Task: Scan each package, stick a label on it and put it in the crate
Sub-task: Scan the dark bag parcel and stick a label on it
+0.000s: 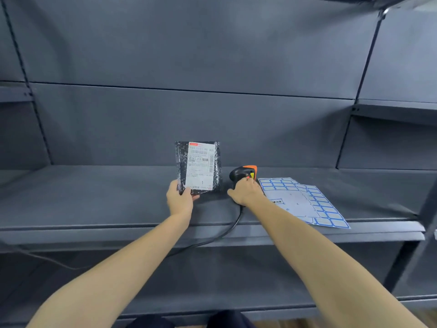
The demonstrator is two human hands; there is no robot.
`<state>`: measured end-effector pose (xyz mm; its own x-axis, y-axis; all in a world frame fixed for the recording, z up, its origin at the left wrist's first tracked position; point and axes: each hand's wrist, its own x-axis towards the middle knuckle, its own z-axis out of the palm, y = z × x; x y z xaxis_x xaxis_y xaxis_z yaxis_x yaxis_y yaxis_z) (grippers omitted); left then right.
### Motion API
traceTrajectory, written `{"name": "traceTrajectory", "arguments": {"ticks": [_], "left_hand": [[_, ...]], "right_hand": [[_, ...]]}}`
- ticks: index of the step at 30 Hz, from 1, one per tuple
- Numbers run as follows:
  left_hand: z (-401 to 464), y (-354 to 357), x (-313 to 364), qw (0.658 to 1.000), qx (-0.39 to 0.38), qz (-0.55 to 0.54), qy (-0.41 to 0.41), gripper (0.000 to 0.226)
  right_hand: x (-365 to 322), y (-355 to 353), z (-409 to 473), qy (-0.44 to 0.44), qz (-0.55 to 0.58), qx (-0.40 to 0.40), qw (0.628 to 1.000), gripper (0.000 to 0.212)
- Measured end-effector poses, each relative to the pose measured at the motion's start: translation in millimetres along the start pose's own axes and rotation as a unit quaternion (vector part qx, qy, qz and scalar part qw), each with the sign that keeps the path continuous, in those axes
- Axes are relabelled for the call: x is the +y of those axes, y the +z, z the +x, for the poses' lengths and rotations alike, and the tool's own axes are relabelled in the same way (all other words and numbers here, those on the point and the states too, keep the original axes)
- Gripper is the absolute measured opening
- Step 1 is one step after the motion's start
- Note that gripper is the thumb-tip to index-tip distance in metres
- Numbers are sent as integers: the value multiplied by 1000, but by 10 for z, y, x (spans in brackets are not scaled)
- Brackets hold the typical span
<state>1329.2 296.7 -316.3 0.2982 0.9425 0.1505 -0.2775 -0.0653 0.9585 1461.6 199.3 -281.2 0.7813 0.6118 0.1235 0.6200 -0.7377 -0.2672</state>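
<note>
Gripping the lower left corner of the package (pixel 198 168) with my left hand (pixel 179 197), I hold it upright above the shelf (pixel 94 197), thumb on the front and fingers curled behind. It is a black plastic pouch, and its white shipping label (pixel 200 169) with barcodes faces me. My right hand (pixel 244 192) is wrapped round the handle of the scanner (pixel 243 175), just to the right of the package. The scanner is black with an orange head, and its head points toward the back wall; whether it rests on the shelf or is lifted I cannot tell. A black cable (pixel 227 230) runs from under my right hand, over the front edge of the shelf and down to the left.

Just beside the scanner on the right, two label sheets (pixel 305 202) lie flat on the shelf, overlapping. They carry rows of blue-bordered stickers, and many spaces on them are already bare. The dark grey shelf has a back panel (pixel 189 67) of the same colour, with further shelves on both sides.
</note>
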Motion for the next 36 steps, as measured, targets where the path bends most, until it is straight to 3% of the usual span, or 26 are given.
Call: {"name": "traceTrajectory", "arguments": {"ticks": [6, 8, 10, 12, 15, 19, 20, 21, 25, 29, 36], "left_hand": [[-26, -10, -3, 999, -28, 27, 28, 29], [-27, -11, -17, 999, -33, 34, 25, 30], [-37, -10, -20, 998, -39, 32, 24, 29], [-34, -9, -16, 998, -40, 31, 27, 28], [-30, -15, -8, 999, -38, 20, 31, 27], [-19, -19, -22, 998, -47, 10, 28, 29], [-15, -20, -29, 998, -51, 12, 29, 30], [-12, -20, -35, 998, -54, 14, 30, 30], [-12, -24, -37, 998, -52, 3, 29, 26], [-55, -36, -20, 997, -60, -13, 41, 26], [-43, -23, 14, 997, -41, -41, 52, 25]], "right_hand": [[-63, 40, 106, 39, 67, 21, 997, 52], [-61, 8, 158, 75, 138, 15, 987, 53], [-39, -35, 251, 134, 268, 8, 954, 59], [41, -52, 402, 179, 423, 24, 888, 48], [6, -319, 114, 202, 615, 60, 760, 37], [-125, -507, -298, 171, 782, 66, 595, 27], [-155, -500, -412, 149, 799, 60, 579, 24], [-186, -466, -513, 125, 797, 57, 588, 22], [-301, -228, -795, 26, 719, 67, 692, 16], [-411, -75, -974, -33, 657, 56, 751, 12], [-540, -26, -1011, -61, 620, 96, 776, 11]]}}
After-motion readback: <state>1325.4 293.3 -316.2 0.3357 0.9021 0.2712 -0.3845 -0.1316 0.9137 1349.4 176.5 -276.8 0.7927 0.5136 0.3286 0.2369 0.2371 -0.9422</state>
